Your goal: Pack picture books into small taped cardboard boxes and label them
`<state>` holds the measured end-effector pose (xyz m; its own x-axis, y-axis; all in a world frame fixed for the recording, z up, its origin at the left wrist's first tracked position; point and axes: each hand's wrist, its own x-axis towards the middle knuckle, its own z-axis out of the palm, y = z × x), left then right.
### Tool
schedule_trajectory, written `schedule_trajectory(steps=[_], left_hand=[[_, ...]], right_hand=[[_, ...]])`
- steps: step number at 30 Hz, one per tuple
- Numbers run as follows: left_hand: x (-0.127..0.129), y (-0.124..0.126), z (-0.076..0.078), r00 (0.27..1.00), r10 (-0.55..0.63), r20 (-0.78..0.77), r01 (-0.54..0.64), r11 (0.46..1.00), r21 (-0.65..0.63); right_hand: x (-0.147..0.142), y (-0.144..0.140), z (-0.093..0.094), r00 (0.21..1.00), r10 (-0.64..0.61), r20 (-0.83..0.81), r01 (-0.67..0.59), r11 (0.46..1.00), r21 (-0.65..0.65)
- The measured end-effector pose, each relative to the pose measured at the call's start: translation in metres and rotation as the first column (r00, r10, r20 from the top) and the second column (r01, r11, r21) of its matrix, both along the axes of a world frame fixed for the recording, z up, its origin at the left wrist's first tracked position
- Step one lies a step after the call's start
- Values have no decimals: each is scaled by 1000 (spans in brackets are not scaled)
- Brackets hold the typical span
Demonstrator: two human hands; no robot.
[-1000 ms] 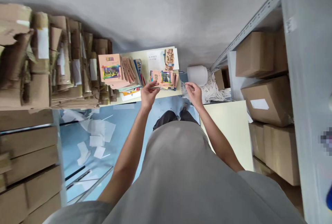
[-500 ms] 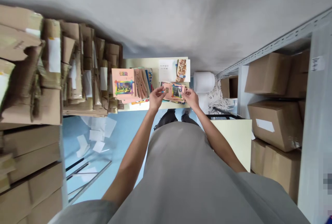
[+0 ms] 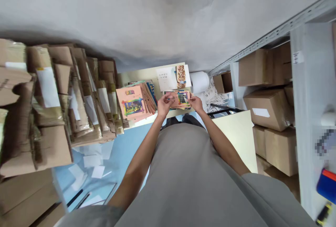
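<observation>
1. A plain grey wall [image 3: 168, 16] fills the top of the view, with the small table set against it.
2. Flattened cardboard boxes [image 3: 52, 104] stand packed on edge along the left, their white labels showing.
3. A grey metal shelving unit [image 3: 304, 80] runs down the right side and holds closed cardboard cartons [image 3: 265, 108].
4. The pale yellow table [image 3: 136, 74] stands between the flattened boxes and the shelving.
5. A fanned pile of pink picture packs [image 3: 132, 102] lies on the left half of the table, touching the flattened boxes' edge.
6. A white paper roll [image 3: 198, 81] stands just right of the table, with white paper scraps heaped beside it.
7. A white printed sheet [image 3: 165, 78] lies at the table's far edge, beside a card with a brown pattern [image 3: 181, 75].
8. The left hand [image 3: 164, 105] pinches the left end of the small pink picture card [image 3: 180, 98], thumb on top.
9. The right hand [image 3: 196, 103] pinches the card's right end with its fingertips.
10. The card is held between both hands, just above a short stack of similar cards at the table's near right edge.
</observation>
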<state>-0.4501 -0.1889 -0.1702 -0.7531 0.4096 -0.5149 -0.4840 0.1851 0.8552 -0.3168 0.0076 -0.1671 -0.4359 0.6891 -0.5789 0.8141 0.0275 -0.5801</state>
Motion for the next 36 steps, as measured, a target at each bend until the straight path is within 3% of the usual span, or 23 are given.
schedule_trajectory(steps=[4, 9, 15, 21, 26, 28, 30, 33, 36], left_hand=[[-3, 1, 5, 999, -33, -7, 33, 999, 4], [-2, 1, 21, 997, -81, -15, 81, 995, 52], [-6, -1, 37, 994, -94, -53, 99, 989, 108], [-14, -7, 44, 993, -106, -47, 111, 985, 133], [-17, -4, 50, 994, -102, -40, 108, 973, 203], [-16, 2, 55, 993, -110, -38, 116, 962, 246], [-12, 12, 63, 991, -129, -27, 131, 946, 295], [-2, 38, 77, 981, -196, 11, 180, 919, 351], [17, 73, 94, 955, -295, 31, 262, 888, 378]], right_hand=[[0, -1, -1, 1000, -8, 20, 8, 1000, 15], [0, -3, 5, 997, 55, 47, -58, 997, 53], [-1, -5, 11, 998, 36, 49, -39, 998, 56], [-7, 11, 30, 1000, 8, -7, -8, 999, 47], [-9, 16, 52, 992, -23, -124, 12, 996, -92], [-3, 17, 65, 979, -84, -187, 55, 986, -156], [8, 20, 82, 928, -237, -287, 168, 954, -247], [36, 21, 111, 743, -529, -411, 359, 833, -422], [73, 13, 139, 602, -667, -440, 442, 737, -512]])
